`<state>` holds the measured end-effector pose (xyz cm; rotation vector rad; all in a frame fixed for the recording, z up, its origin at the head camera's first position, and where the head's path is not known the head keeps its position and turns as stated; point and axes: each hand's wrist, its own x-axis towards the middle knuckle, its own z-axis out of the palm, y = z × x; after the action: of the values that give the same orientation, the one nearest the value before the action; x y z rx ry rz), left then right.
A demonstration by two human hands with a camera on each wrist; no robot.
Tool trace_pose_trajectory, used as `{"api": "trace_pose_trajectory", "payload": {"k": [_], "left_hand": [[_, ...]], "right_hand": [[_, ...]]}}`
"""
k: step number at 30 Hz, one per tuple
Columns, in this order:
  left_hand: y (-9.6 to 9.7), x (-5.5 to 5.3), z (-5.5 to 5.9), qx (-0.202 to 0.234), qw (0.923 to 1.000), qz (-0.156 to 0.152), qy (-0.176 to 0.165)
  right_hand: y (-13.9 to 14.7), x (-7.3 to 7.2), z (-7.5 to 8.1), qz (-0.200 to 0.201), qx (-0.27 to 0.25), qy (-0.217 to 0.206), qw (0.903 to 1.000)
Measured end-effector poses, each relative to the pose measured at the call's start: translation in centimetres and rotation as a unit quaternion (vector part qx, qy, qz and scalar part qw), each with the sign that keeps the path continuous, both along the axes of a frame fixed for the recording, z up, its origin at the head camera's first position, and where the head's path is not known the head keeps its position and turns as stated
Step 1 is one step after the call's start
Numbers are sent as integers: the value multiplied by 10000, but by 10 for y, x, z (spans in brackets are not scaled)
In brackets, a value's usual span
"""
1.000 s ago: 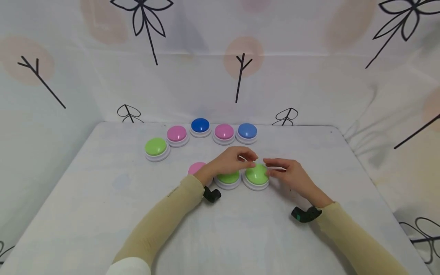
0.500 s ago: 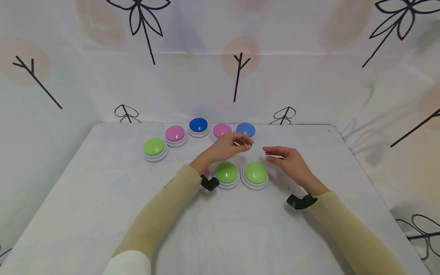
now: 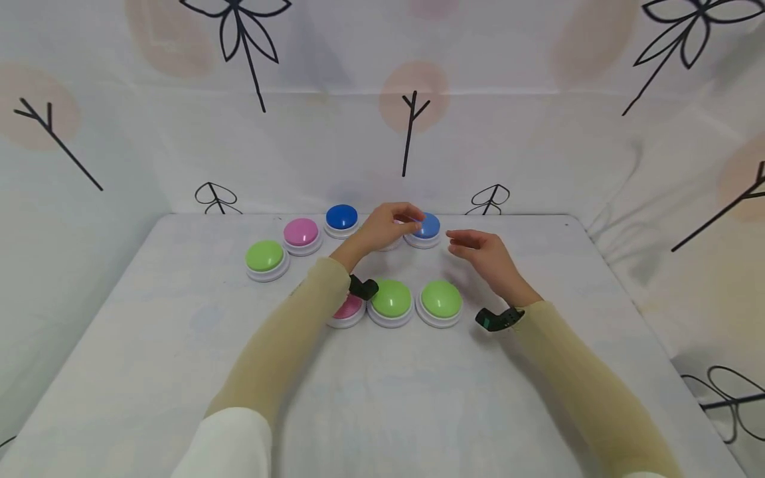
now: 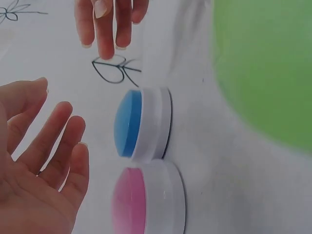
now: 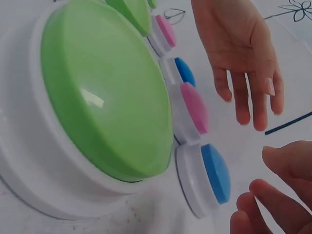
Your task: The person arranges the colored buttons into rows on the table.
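Observation:
Over the back row of round push buttons, my left hand (image 3: 387, 226) hovers with loosely bent fingers and nothing in them. Beneath it a pink button (image 4: 130, 202) is mostly hidden in the head view; just beyond its fingertips sits a light blue button (image 3: 427, 226). My right hand (image 3: 485, 255) is raised to the right of the light blue button, fingers relaxed, holding nothing. In the left wrist view both hands stand apart from the buttons. Nearer me are two green buttons, one (image 3: 391, 299) beside the other (image 3: 441, 300), and a pink button (image 3: 348, 307) partly covered by my left wrist.
Farther left stand a dark blue button (image 3: 342, 217), another pink button (image 3: 301, 232) and a green button (image 3: 265, 256). All have white bases on a white table (image 3: 370, 398). A patterned cloth (image 3: 335, 146) hangs behind the table's back edge.
Both hands have moved away from the front green buttons toward the back row, around the light blue button. The right hand has also shifted left. The buttons stay in their places.

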<state>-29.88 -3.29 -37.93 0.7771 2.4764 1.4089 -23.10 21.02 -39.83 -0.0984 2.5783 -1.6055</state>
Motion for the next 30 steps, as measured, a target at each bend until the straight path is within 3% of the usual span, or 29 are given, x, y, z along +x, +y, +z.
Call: {"api": "trace_pose_trajectory", "payload": {"k": [5,11,19,25,30], "left_hand": [[1,-16,-5,-273,9996,96,76],[5,-28,-12,-652,9978,68,47],[10,-36,-17,-1119,9937,-107,-25],[14,-40,-16,-1501,9886,-39,-119],[15,-42,-15,-1515,9883,2,-161]], "right_hand": [[-4,-14,-3,-56,-195,-86,9998],[-8,-27,-10,-242,-289,-84,9993],[-13,-43,-15,-278,-241,-67,9993],[-15,-52,-16,-137,-106,-201,9996],[-14,-59,-13,-40,89,-236,9997]]}}
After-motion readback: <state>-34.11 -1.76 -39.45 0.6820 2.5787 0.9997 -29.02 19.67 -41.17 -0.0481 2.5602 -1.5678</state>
